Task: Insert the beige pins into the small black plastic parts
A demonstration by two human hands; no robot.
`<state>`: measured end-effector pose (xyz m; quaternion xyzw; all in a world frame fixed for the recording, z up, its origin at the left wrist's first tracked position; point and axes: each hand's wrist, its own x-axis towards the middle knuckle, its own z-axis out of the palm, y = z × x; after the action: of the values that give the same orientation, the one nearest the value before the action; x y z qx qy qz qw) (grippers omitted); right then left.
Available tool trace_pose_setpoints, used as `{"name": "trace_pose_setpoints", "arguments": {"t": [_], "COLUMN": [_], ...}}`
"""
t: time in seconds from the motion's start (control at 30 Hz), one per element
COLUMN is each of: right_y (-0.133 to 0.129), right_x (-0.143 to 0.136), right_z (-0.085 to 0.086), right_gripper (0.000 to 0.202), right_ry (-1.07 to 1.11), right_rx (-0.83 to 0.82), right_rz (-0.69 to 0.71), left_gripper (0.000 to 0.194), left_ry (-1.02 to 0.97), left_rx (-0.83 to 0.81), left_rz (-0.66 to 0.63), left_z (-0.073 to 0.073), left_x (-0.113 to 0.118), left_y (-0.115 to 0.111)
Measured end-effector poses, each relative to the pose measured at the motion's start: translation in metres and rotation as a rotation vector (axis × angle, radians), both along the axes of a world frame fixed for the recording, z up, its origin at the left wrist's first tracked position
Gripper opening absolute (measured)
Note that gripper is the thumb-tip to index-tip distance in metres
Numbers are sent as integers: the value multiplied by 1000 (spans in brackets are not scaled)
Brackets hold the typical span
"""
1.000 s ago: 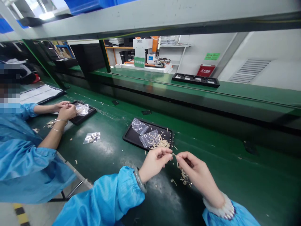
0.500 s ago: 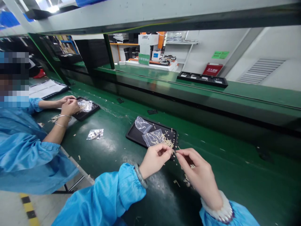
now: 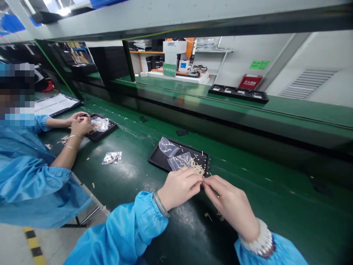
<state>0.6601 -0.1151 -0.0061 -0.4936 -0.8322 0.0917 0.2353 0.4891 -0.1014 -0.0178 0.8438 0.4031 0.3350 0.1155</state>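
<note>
My left hand is closed in a pinch at the near right edge of a black tray. Its fingertips meet those of my right hand, which is pinched too. Whatever lies between the fingertips is too small to make out. Small pale strips are heaped in the right part of the tray, just beyond my fingers. Two clear plastic bags lie in the tray to their left. A few more pale pieces are scattered on the green table below my right hand.
At the left a co-worker in a blue sleeve handles something small over another black tray. A clear bag lies between us. Small black pieces lie behind my tray, before a raised ledge.
My hands have come together, the right moving slightly left, so the fingertips now touch. My left hand has turned, with its fingers curled more closely.
</note>
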Motion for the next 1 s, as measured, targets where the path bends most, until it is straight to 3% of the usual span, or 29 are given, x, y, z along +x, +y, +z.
{"name": "trace_pose_setpoints", "arguments": {"t": [0.13,0.23,0.37,0.5,0.73,1.0], "right_y": [-1,0,9,21,29,32], "right_x": [-2,-3,2,12,12,14], "right_z": [-2,-2,-2,-10,-32,-37], "right_gripper": [24,22,19,17,19,20], "right_ry": [-160,-24,189,110,77,124], "right_rx": [60,10,-89,-118,-87,-31], "right_rz": [-9,-43,-161,-317,-152,-97], "left_gripper": [20,19,15,14,12,18], "left_ry": [83,-50,-322,-556,-683,-625], "left_rx": [34,-39,-284,-541,-710,-716], "left_rz": [-33,-15,46,64,64,60], "left_z": [-2,-2,0,-4,-17,-25], "left_x": [-2,1,2,0,0,5], "left_y": [-1,-2,0,9,21,20]}}
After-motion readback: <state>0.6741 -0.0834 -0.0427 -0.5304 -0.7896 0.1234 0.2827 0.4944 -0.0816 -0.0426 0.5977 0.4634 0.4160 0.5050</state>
